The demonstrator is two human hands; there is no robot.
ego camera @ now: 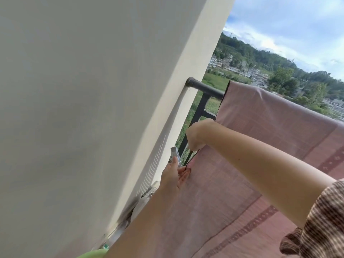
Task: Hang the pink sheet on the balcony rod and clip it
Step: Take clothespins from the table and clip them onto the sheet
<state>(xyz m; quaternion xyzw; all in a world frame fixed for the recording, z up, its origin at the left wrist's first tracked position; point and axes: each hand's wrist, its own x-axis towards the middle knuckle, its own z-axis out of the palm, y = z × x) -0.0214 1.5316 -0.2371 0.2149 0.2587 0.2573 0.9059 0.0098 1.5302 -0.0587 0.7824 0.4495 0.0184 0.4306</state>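
Pink sheet (260, 116) lies draped over the dark grey balcony rod (206, 88), covering it from right of centre out to the right edge; its near flap hangs toward the camera and fills the lower right, woven with darker bands and a thin dark trim along its left edge; a short bare length of the rod shows to the left of the cloth, running into a collar on the cream wall (93, 90) that takes up the whole left half of the view.

Right hand (195, 136) reaches in from the right, wrist bent down, fingers curled and pinching the sheet's left edge below the rod; its forearm crosses over the cloth and ends in a brown striped sleeve (320, 220) at the lower right corner.

Left hand (173, 177) comes up from the bottom centre, just below the right hand; its thumb and fingers grip a pale clip (176, 157) that sticks upward, while the fingertips touch the same trimmed edge lower down; whether the clip's mouth is apart or closed cannot be told.

A dark railing post (199, 112) stands under the rod, between wall and sheet; far beyond lie a green hillside (260, 56), pale houses (242, 70) and a cloudy blue sky (288, 21).
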